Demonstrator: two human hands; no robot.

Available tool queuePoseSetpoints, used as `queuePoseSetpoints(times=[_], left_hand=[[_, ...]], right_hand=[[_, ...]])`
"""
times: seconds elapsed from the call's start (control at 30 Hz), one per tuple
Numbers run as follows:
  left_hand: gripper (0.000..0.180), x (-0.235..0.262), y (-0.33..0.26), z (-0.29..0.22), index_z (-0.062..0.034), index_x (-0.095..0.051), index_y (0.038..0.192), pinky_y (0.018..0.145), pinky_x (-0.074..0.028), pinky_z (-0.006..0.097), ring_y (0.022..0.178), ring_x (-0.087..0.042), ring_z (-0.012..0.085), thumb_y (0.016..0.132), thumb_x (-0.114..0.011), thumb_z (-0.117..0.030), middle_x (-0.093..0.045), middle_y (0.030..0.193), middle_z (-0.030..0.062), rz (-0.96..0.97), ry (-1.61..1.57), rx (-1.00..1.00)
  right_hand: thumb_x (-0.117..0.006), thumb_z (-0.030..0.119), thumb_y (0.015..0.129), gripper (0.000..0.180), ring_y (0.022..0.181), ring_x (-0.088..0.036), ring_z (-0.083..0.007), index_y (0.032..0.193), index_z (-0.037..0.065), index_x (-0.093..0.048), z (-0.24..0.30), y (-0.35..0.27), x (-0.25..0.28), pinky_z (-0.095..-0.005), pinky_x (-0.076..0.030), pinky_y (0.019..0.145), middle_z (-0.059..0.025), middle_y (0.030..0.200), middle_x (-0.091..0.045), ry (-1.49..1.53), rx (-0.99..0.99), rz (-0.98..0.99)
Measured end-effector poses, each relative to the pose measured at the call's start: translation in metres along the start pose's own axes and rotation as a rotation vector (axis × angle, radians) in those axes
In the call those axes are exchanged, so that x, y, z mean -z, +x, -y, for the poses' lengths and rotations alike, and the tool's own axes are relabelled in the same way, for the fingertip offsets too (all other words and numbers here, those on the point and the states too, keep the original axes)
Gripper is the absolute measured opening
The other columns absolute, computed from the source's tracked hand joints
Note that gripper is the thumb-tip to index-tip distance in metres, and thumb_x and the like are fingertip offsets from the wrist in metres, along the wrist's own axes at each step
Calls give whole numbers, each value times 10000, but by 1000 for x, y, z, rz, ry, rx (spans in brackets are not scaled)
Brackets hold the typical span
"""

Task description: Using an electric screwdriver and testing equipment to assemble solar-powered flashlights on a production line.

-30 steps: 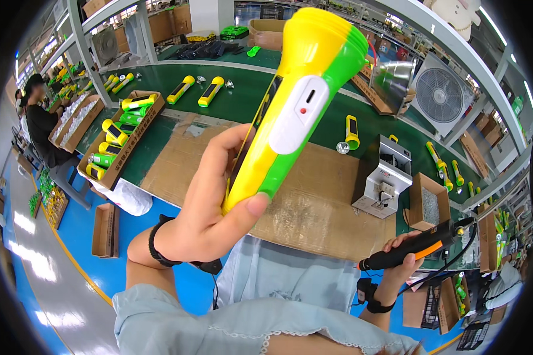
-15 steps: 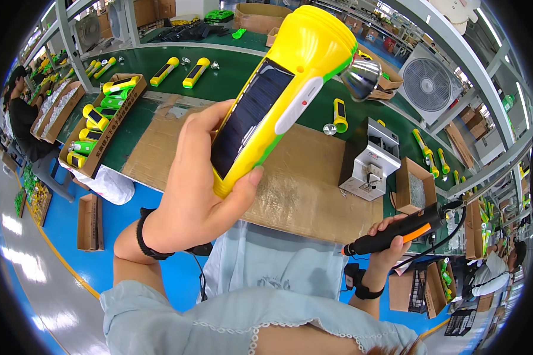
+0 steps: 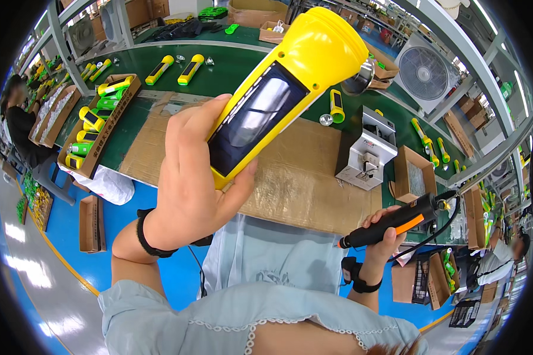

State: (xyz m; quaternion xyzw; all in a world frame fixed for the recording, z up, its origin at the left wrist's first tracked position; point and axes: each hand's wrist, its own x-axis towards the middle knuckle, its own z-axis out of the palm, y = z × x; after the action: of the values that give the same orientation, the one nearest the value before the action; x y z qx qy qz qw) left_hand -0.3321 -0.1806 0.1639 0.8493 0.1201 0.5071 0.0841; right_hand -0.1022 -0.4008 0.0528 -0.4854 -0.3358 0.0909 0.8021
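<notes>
My left hand (image 3: 189, 177) holds a big yellow flashlight (image 3: 284, 89) raised close to the camera, its dark solar panel facing me and its wide head pointing up and to the right. My right hand (image 3: 385, 228) grips a black electric screwdriver with an orange stripe (image 3: 397, 220) low at the right, its tip pointing left and its cable running off to the right. Below both lies a sheet of brown cardboard (image 3: 302, 177) on the green workbench (image 3: 231, 71).
A grey box-shaped machine (image 3: 366, 151) and an open carton (image 3: 411, 174) stand to the right on the bench. A tray of yellow and green flashlights (image 3: 98, 127) sits at left, with more flashlights behind. A fan (image 3: 423, 74) stands at back right. A person (image 3: 21, 127) sits at far left.
My left hand has turned the flashlight, so the solar panel faces me instead of the white switch side, and it has tilted further right. The screwdriver hand has stayed low at the right.
</notes>
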Motion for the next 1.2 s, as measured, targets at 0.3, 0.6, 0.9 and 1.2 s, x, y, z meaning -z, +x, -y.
queuePoseSetpoints(times=[0.3, 0.6, 0.9, 1.2], left_hand=[[594, -8, -14, -9, 53, -329, 1261, 873, -423, 367, 1024, -509, 288, 765, -643, -34, -471, 1142, 209, 203, -444, 279], [576, -149, -106, 1, -20, -371, 1299, 864, -434, 396, 976, -536, 380, 778, -610, -72, -521, 1081, 226, 562, -210, 344], [332, -210, -89, 14, 4, -548, 1131, 835, -447, 403, 949, -551, 351, 811, -582, -77, -579, 1030, 177, 472, -107, -53], [170, -251, -77, 23, 39, -590, 938, 871, -424, 386, 988, -545, 356, 847, -491, -65, -587, 987, 201, 658, -375, -35]], right_hand=[[-750, 416, 713, 616, 629, -551, -189, 1040, 5, -429, 0, -8, 7, -298, -484, 577, -113, 742, -529, 22, -10, -12], [-744, 370, 708, 617, 676, -580, -170, 1100, -11, -458, -2, 6, -12, -285, -500, 606, -100, 809, -571, 93, -48, 32], [-702, 284, 778, 511, 688, -576, -173, 1107, -27, -465, -24, 18, -4, -278, -474, 617, -105, 805, -577, 19, 10, 57], [-831, 364, 608, 595, 731, -613, -144, 1010, 4, -580, -48, 42, -7, -266, -484, 669, -92, 818, -634, 27, 185, -72]])
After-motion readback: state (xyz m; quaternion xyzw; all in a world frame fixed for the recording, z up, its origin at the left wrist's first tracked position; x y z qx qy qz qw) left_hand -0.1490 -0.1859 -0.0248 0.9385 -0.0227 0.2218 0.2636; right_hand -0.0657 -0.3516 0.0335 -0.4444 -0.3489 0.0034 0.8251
